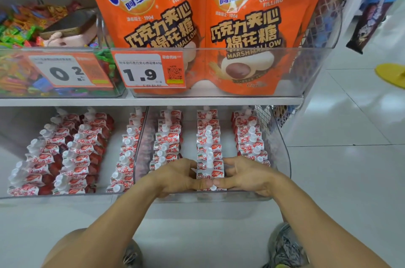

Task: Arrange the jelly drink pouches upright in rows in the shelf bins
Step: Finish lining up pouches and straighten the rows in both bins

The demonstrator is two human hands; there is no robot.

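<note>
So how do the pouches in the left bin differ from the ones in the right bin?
Left bin pouches lean over, showing their red fronts; right bin pouches stand upright in three straight rows. Both hands are on the right bin's middle row; the left bin's go untouched. Both are the same white-capped strawberry pouches.

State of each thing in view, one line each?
Left hand: gripping front pouch.
Right hand: gripping same pouch.
Front pouch: upright, middle row.
Right bin: three upright rows.
Left bin: rows leaning.
Marshmallow bags: upright, upper shelf.
</note>
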